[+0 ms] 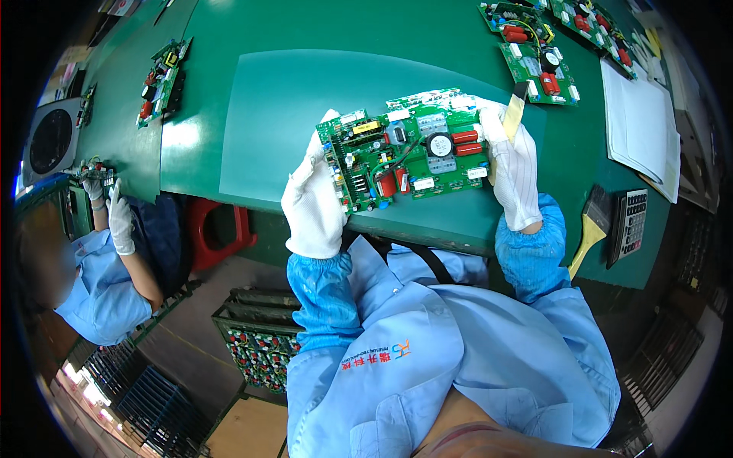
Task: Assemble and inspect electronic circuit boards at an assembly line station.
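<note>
I hold a green circuit board (447, 177) between both white-gloved hands, tilted above the table's near edge. It carries red cylinders, a round black part with a white label, a yellow block and several white connectors. My left hand (314, 204) is closed on the board's left edge, with the thumb hidden in part. At the right edge, my right hand (516, 172) grips the board. A flat pale-yellow strip with a dark end (513, 122) sticks up by the right fingers, seemingly held along with it; I cannot tell its kind.
More circuit boards lie at the far right (538, 61) and far left (163, 84) of the green table (202, 46). Papers (637, 126), a yellow-handled brush (592, 225) and a calculator (629, 225) are on the right. A co-worker (107, 282) sits left; a board-filled rack (259, 343) stands below.
</note>
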Demonstrator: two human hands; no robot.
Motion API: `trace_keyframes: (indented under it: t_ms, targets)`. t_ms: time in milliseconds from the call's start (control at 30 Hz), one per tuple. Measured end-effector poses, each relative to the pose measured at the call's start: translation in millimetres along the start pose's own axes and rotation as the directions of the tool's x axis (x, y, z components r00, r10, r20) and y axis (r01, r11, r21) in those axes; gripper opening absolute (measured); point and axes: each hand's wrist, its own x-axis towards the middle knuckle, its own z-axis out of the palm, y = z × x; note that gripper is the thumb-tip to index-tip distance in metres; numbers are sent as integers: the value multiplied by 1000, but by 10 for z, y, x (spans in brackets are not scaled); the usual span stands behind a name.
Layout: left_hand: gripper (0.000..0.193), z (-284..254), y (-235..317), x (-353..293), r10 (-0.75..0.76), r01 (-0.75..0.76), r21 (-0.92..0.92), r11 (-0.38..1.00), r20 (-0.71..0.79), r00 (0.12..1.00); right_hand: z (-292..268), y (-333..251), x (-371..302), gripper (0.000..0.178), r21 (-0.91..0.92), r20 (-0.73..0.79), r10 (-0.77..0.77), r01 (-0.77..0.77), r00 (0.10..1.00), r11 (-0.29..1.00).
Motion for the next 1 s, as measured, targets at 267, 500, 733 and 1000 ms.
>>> trace_keyframes:
  t_ms: [267,500,733,1000]
  targets:
    - [77,-33,-11,15,0,3,-51,999,49,999,7,-52,-1,44,-7,9,9,-9,1000,1000]
    - [80,-15,8,16,-4,4,-2,1000,47,999,30,180,34,29,-68,-9,-132,131,991,989]
    - [80,-35,-8,20,12,-12,-10,1000,17,1000,19,182,32,43,71,13,35,-36,999,997]
    - [79,-62,-9,1,27,-27,31,999,2,1000,69,-15,28,32,137,-13,5,-3,1000,991]
